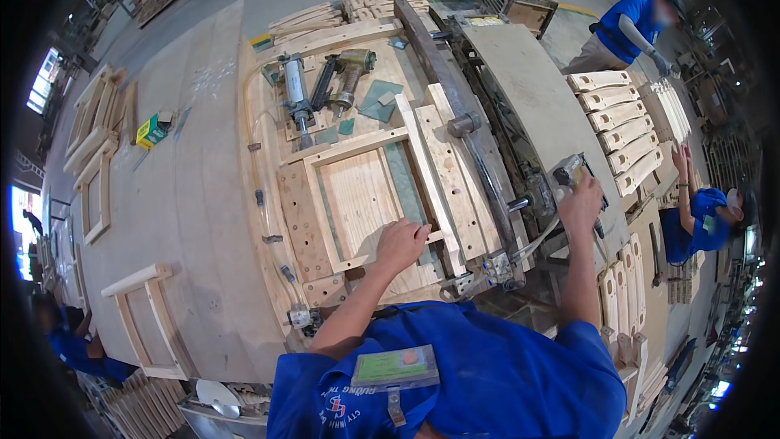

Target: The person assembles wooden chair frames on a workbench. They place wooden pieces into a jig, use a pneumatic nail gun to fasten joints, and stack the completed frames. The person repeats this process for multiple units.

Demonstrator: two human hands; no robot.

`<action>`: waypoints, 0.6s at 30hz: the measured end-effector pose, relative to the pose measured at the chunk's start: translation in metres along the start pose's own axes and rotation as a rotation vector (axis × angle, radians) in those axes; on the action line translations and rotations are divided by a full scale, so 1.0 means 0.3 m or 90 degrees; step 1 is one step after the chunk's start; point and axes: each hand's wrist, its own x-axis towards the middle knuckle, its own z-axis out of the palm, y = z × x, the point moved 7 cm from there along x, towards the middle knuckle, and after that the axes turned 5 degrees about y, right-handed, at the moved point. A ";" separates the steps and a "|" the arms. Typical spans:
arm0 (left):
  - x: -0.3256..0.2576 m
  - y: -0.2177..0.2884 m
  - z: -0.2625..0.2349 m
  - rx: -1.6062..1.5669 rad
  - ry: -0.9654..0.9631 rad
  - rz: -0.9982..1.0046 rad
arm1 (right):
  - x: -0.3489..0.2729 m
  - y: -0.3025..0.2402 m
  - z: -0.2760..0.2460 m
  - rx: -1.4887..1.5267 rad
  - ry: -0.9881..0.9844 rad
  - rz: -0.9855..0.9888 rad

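A pale wooden frame (312, 195) lies in a wooden clamping jig (305, 232) in front of me. My left hand (401, 245) rests at the frame's lower right part, fingers curled over its near rail. Out to the right, my right hand (580, 205) is wrapped round a nail gun (570, 169), above the dark metal side of the jig. A long wooden strip (424, 179) slants along the frame's right side, its near end just right of my left hand.
Beyond the frame lie another nail gun (351, 77) and a silver air cylinder (296, 85). A steel bar (487, 167) crosses the jig's right side. Smaller frames (150, 317) lie on the left board. Chair-like slats (615, 118) are stacked at right, with co-workers (626, 28) nearby.
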 end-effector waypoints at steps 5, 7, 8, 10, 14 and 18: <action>0.013 0.021 0.003 0.018 -0.003 0.001 | 0.022 0.185 0.142 -0.067 -0.181 -0.011; -0.015 0.053 -0.035 -0.036 0.089 0.038 | 0.054 0.175 0.142 0.011 -0.157 -0.028; -0.032 0.069 -0.055 -0.065 0.134 0.060 | 0.066 0.174 0.130 0.048 -0.143 -0.034; -0.073 0.119 -0.100 -0.097 0.187 0.107 | 0.078 0.227 0.089 0.062 -0.189 -0.021; -0.179 0.119 -0.127 -0.142 0.132 0.048 | -0.051 0.114 -0.014 0.458 -0.412 0.301; -0.218 0.153 -0.001 -0.324 -0.100 0.007 | -0.226 -0.204 -0.210 0.549 -0.503 0.285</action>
